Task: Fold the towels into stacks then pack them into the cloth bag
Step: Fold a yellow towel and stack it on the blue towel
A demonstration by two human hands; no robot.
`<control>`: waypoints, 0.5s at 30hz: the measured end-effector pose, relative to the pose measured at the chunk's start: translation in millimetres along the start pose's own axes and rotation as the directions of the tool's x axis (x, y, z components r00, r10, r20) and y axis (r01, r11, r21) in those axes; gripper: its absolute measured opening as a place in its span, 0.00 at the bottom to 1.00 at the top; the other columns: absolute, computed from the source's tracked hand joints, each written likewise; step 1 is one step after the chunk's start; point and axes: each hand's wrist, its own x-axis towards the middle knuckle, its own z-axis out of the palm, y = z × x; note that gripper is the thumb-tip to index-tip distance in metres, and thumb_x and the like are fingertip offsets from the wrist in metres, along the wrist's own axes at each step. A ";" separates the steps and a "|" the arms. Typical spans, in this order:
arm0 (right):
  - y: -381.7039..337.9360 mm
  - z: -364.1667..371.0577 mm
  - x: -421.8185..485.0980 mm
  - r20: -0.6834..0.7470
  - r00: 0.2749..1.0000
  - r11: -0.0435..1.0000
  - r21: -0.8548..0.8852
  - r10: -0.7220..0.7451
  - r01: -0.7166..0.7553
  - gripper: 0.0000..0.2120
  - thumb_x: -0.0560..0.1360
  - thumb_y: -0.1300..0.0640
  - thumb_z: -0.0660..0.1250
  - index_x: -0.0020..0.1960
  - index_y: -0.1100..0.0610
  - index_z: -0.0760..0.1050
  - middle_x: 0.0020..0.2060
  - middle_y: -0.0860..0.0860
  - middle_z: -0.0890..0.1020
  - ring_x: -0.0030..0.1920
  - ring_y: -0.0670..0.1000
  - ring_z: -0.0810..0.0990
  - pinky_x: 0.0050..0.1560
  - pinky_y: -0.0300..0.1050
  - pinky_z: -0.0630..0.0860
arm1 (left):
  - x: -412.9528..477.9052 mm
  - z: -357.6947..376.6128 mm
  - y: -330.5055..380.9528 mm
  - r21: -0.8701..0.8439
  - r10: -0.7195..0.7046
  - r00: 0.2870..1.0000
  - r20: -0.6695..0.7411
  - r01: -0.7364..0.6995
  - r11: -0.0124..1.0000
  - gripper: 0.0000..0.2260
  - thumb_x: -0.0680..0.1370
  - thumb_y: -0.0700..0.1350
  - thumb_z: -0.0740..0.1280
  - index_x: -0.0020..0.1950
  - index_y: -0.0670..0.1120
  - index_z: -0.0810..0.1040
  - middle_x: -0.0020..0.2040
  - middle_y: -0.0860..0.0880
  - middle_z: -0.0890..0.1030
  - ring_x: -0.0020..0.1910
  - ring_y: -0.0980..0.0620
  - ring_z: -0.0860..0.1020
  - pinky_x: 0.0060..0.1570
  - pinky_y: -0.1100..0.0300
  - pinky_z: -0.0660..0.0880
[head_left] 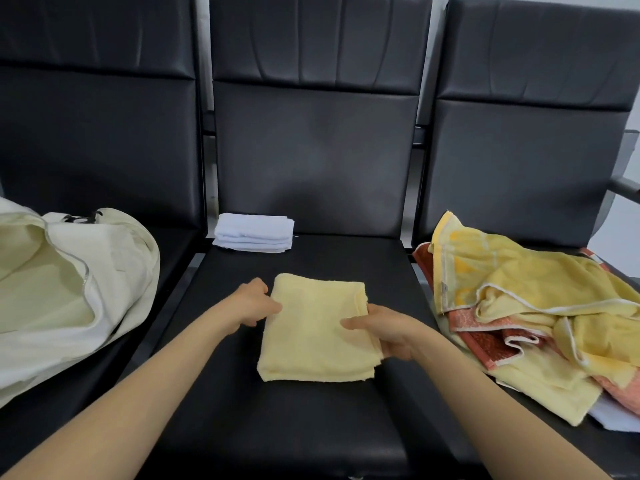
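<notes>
So far, only the white stack (254,232) lies folded at 12 o'clock. My left hand (254,303) and right hand (384,332) pinch the folded yellow towel (317,327) at its sides. The heap (540,317) at 3 o'clock is unfolded, and the cloth bag (69,289) at 9 o'clock seems unpacked.

This is looking like a public waiting area, such as a lobby or a hall, and not a home. Three identical black seats (311,161) are standing side by side in one joined row, each one having a high padded back and a flat cushion covered in smooth leather-like material. Grey metal frame parts (207,133) are showing in the gaps between the backs. A grey metal armrest (625,187) is closing the row at the right end. Behind it, a plain pale wall (620,230) is showing.
</notes>
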 end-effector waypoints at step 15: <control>-8.9 -1.3 -12.8 -0.120 0.992 0.972 -0.224 0.045 -0.072 0.26 0.79 0.57 0.64 0.73 0.55 0.58 0.66 0.52 0.70 0.61 0.55 0.76 0.44 0.47 0.83 | 12.4 10.4 -15.8 -0.148 -0.065 0.992 0.108 0.081 0.986 0.27 0.76 0.54 0.68 0.67 0.37 0.69 0.55 0.46 0.78 0.51 0.51 0.79 0.41 0.58 0.80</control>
